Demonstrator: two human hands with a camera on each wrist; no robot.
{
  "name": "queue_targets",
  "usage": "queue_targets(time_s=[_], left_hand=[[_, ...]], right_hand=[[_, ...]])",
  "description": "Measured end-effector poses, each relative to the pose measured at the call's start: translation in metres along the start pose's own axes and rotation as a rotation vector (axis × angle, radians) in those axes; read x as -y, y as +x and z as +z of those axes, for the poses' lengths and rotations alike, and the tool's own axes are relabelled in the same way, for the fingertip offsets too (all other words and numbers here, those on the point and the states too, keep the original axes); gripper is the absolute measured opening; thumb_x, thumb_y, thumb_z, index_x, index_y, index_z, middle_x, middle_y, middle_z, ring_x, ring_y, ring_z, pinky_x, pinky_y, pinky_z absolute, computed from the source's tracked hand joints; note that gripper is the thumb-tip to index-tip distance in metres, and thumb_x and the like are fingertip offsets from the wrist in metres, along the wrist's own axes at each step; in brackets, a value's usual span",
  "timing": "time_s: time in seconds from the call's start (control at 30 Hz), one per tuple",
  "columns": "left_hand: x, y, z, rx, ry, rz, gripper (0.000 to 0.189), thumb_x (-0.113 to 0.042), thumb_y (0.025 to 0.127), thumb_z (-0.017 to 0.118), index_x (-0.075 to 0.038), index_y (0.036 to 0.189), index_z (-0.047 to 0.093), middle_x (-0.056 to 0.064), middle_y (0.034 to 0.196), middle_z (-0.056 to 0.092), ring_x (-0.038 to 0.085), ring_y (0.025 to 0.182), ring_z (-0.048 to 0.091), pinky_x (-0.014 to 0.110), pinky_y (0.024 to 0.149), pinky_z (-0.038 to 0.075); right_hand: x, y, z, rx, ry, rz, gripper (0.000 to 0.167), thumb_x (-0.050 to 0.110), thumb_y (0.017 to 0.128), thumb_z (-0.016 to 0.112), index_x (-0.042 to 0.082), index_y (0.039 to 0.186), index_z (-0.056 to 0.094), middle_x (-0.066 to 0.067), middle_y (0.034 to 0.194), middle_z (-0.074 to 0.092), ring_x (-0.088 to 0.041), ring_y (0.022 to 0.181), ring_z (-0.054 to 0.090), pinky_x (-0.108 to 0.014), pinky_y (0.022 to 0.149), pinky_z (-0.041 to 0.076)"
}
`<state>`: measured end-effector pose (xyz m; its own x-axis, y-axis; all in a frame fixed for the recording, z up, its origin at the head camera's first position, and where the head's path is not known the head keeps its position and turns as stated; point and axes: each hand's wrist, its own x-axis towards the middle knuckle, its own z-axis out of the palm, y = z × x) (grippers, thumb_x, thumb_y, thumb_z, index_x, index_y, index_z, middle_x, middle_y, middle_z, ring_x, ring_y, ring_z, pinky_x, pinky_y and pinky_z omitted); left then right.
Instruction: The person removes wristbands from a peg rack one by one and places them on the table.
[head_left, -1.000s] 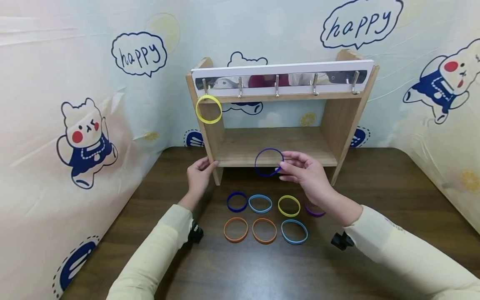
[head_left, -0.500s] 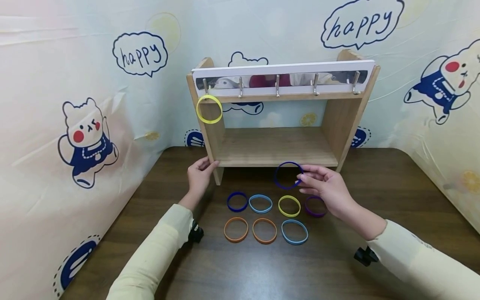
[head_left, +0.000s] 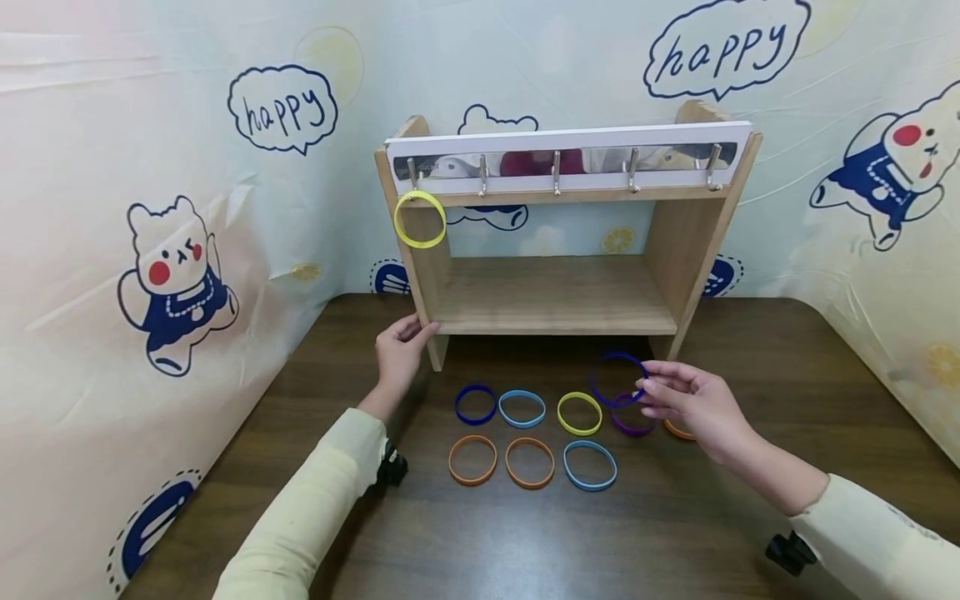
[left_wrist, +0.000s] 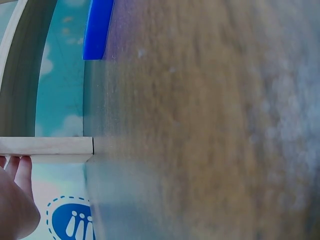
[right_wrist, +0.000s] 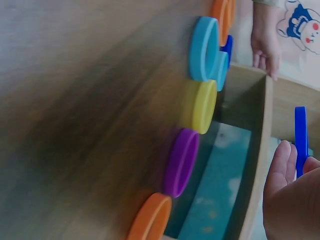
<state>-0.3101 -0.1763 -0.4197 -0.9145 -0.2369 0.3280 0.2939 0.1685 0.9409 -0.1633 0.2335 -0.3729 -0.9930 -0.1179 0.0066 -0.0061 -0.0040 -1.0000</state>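
My right hand [head_left: 693, 408] pinches a dark blue silicone wristband [head_left: 619, 355] between thumb and fingers, above the table and partly over a purple wristband [head_left: 633, 432]. At the lower left corner of the wooden rack [head_left: 558, 296], my left hand [head_left: 397, 354] grips the side panel, thumb at its front edge. The left wrist view shows its fingers [left_wrist: 24, 172] against the panel's outer face. A yellow wristband [head_left: 421, 244] hangs from the leftmost metal hook [head_left: 412, 173].
Wristbands lie in two rows before the rack: dark blue [head_left: 476, 422], light blue [head_left: 522, 424], yellow [head_left: 579, 432], and orange [head_left: 472, 482] among them. Another orange wristband [head_left: 678, 433] is partly hidden by my right hand. Several hooks line the rack's mirrored strip [head_left: 600, 158].
My right hand has moved right and down toward the table with the dark blue wristband, away from the rack's front. The left hand stays at the panel.
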Motion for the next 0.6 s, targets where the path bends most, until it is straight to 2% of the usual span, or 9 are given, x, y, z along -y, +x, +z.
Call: queue_targets(time_s=[0.2, 0.43, 0.6], left_hand=[[-0.001, -0.001, 0.000, -0.002, 0.002, 0.007, 0.044, -0.028, 0.080, 0.082, -0.002, 0.113, 0.070, 0.017, 0.108, 0.070, 0.023, 0.100, 0.067, 0.037, 0.083, 0.055], [0.000, -0.002, 0.000, -0.007, 0.012, -0.001, 0.046, -0.030, 0.079, 0.082, -0.003, 0.114, 0.070, 0.016, 0.108, 0.070, 0.023, 0.099, 0.067, 0.037, 0.083, 0.055], [0.001, -0.001, 0.001, -0.002, 0.014, 0.000, 0.047, -0.032, 0.079, 0.082, -0.003, 0.114, 0.070, 0.015, 0.108, 0.070, 0.022, 0.099, 0.068, 0.037, 0.082, 0.055]], right_hand=[[-0.009, -0.011, -0.012, -0.007, -0.088, 0.020, 0.042, 0.013, 0.095, 0.066, -0.008, 0.128, 0.052, -0.007, 0.101, 0.069, -0.018, 0.089, 0.068, -0.037, 0.079, 0.057], [-0.024, -0.022, -0.023, 0.010, -0.075, 0.021, 0.036, 0.009, 0.094, 0.066, -0.009, 0.123, 0.055, -0.013, 0.101, 0.069, -0.020, 0.088, 0.068, -0.037, 0.077, 0.057], [-0.034, -0.028, -0.029, 0.034, -0.092, 0.012, 0.040, 0.007, 0.094, 0.065, -0.015, 0.124, 0.052, -0.019, 0.104, 0.069, -0.020, 0.089, 0.069, -0.039, 0.076, 0.057]])
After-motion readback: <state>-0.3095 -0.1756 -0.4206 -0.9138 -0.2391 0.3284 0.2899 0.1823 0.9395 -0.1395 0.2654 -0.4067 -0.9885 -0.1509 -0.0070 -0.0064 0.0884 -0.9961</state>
